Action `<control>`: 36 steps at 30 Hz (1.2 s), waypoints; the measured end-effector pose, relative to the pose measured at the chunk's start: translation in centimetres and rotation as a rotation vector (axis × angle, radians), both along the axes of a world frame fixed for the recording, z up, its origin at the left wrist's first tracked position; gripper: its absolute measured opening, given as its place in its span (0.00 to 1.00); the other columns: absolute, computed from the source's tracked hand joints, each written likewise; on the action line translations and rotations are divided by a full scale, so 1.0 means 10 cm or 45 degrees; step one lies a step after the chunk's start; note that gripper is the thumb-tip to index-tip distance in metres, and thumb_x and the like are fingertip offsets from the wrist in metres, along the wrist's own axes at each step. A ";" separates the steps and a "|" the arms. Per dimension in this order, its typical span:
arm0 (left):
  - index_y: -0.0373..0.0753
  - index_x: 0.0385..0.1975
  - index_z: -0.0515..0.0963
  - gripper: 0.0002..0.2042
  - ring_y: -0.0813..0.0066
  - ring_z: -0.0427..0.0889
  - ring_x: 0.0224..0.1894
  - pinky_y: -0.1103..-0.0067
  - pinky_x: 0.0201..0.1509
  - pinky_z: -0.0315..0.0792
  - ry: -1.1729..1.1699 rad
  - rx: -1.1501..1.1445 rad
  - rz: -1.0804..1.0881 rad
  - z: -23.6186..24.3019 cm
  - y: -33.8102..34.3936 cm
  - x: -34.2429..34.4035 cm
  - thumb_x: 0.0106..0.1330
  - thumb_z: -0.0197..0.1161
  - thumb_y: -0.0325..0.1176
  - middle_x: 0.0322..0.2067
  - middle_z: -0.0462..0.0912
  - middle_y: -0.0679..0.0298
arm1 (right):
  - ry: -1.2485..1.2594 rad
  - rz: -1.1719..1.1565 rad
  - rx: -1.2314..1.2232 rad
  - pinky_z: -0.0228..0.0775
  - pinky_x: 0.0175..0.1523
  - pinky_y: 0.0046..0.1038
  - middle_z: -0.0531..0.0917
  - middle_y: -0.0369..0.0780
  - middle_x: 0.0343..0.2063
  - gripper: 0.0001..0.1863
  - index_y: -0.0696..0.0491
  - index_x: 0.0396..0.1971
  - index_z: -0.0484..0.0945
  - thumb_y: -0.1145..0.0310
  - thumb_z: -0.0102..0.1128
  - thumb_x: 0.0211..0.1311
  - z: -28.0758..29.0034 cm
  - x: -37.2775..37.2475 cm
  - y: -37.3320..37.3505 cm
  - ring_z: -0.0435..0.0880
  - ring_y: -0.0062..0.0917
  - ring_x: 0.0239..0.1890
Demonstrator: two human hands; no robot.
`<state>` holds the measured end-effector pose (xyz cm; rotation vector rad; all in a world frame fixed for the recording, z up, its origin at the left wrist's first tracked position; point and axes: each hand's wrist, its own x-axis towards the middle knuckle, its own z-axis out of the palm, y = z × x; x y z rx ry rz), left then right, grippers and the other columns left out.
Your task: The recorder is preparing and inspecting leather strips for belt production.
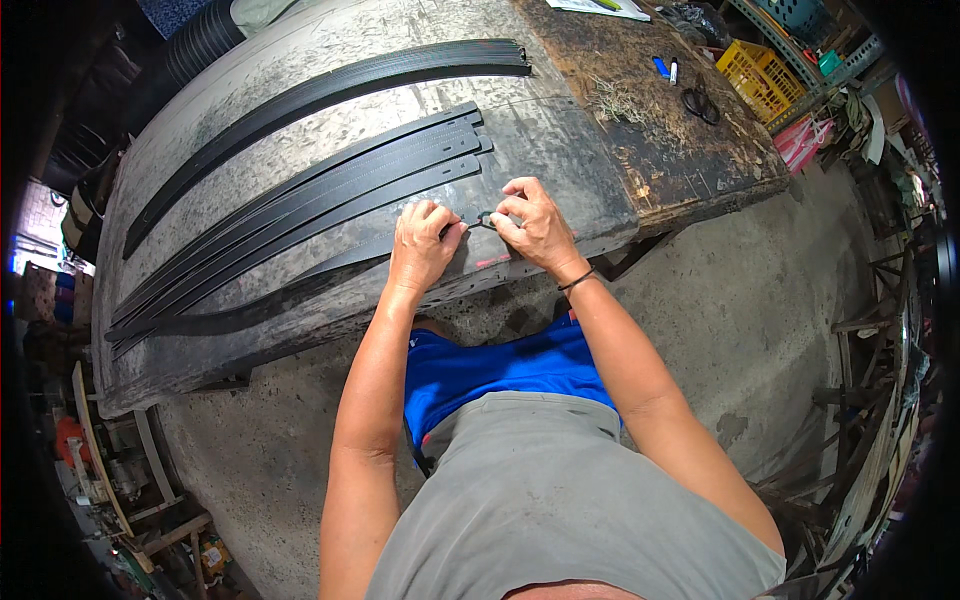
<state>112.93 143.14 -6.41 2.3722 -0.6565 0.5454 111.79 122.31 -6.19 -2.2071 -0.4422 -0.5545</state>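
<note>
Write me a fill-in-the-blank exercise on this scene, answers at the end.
1. The person's shorts are ____.
2. The strips on the table are ____ in colour.
3. A dark band circles the person's ____ wrist.
4. In the picture, the strips lie mostly to the ____ of the right hand.

Missing words: blue; black; right; left.

The person wears a plain grey fabric shirt point(560, 470) with a softly creased front, its hem lying over bright blue fabric shorts point(500, 365) that show small touches of red. 1 thin, dark, round band point(577, 281) circles the right wrist. The 2 forearms point(375, 385) are bare, as are the left hand point(422, 243) and right hand point(537, 226).
</note>
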 end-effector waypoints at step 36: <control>0.48 0.53 0.75 0.25 0.62 0.74 0.47 0.66 0.49 0.67 -0.184 0.476 -0.132 0.21 -0.06 -0.27 0.58 0.67 0.52 0.44 0.76 0.62 | 0.173 -0.258 0.719 0.71 0.33 0.21 0.76 0.36 0.34 0.09 0.60 0.25 0.78 0.71 0.65 0.59 -0.10 0.14 -0.06 0.77 0.16 0.27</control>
